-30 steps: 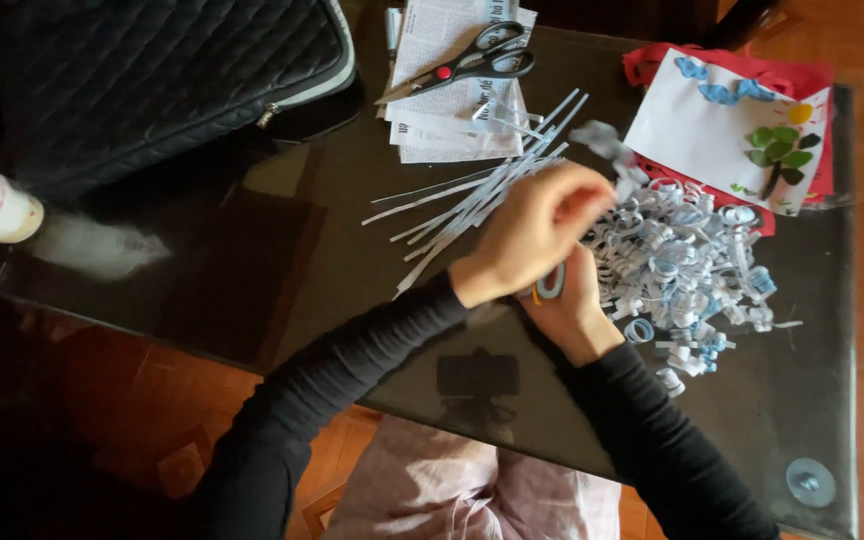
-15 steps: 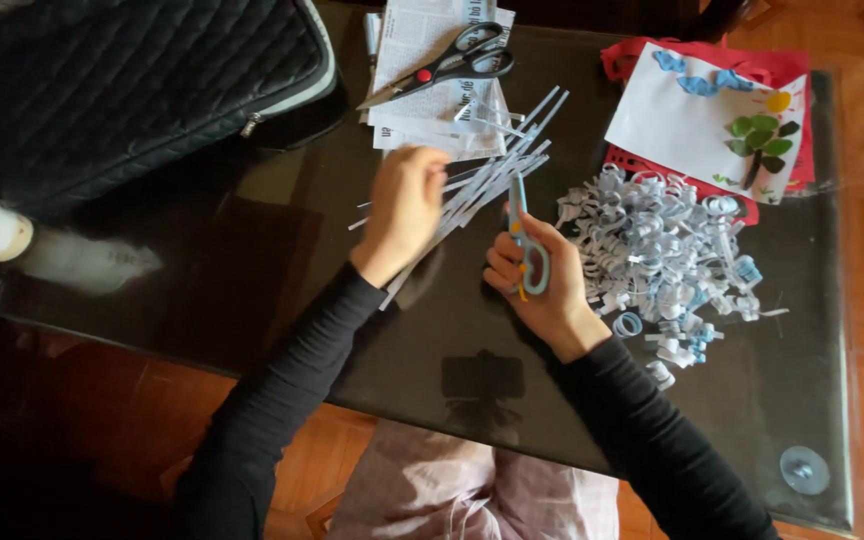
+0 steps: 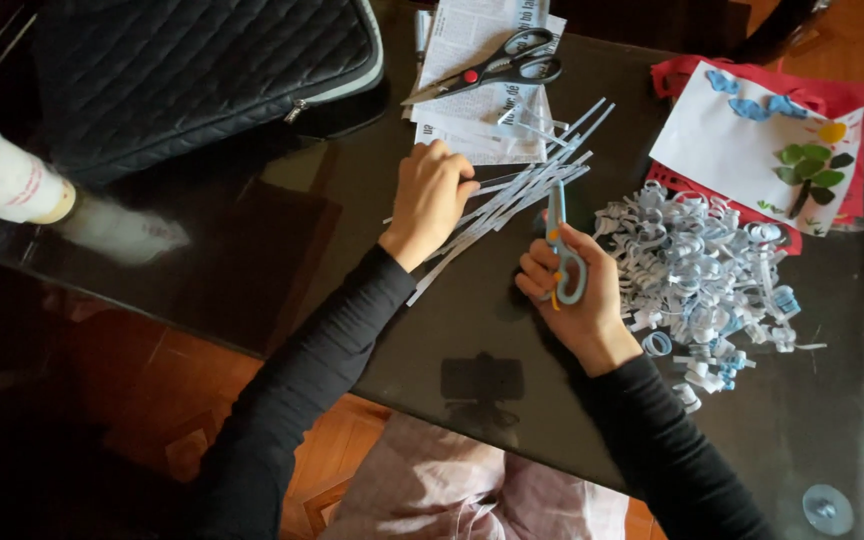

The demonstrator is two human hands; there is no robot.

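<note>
Paper strips (image 3: 512, 195) lying under left hand (image 3: 432, 195), fingers curled down on them. Small blue scissors (image 3: 562, 250) gripped in right hand (image 3: 572, 290). Heap of curled strips (image 3: 697, 265) just beside right hand, already many; straight ones remaining uncurled.

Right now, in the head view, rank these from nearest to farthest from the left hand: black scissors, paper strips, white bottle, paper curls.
1. paper strips: under the left hand, touching it.
2. black scissors: above it, on the printed sheets.
3. paper curls: to its right, past the right hand.
4. white bottle: far left edge.
</note>
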